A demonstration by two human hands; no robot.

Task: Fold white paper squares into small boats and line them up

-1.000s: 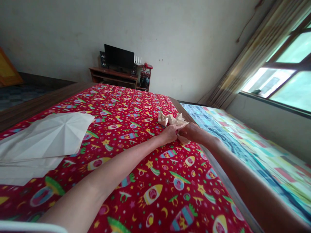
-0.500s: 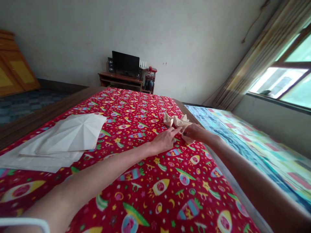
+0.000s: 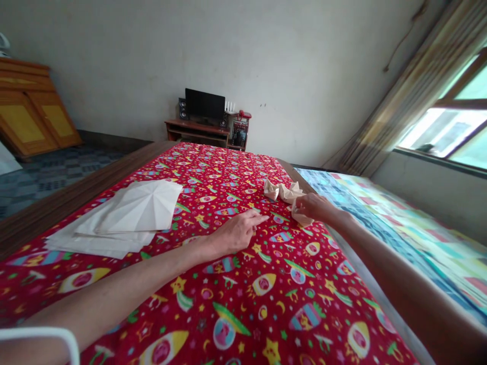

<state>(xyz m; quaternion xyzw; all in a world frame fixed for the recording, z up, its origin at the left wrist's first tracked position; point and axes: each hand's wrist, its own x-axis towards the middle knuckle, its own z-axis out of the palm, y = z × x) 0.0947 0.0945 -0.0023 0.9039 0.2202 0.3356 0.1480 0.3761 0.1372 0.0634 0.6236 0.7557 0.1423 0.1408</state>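
Over the red patterned blanket, my left hand is open and holds nothing; its index finger points right and the other fingers are loosely bent. At the right side of the blanket, my right hand is closed on a cream folded paper piece, partly covering it. Just beyond it sit two similar folded paper shapes, with raised points. To the left of my left hand lies a stack of cream paper sheets; the top one has creases fanning out from its middle.
The red blanket covers a bed with a wooden edge. Along the right runs a second bed with a patchwork cover. A desk with a monitor stands against the wall, and a wooden cabinet is at far left.
My left hand has drawn back to the left, away from the folded paper. My right hand stays at the paper piece. The camera view has shifted slightly left.
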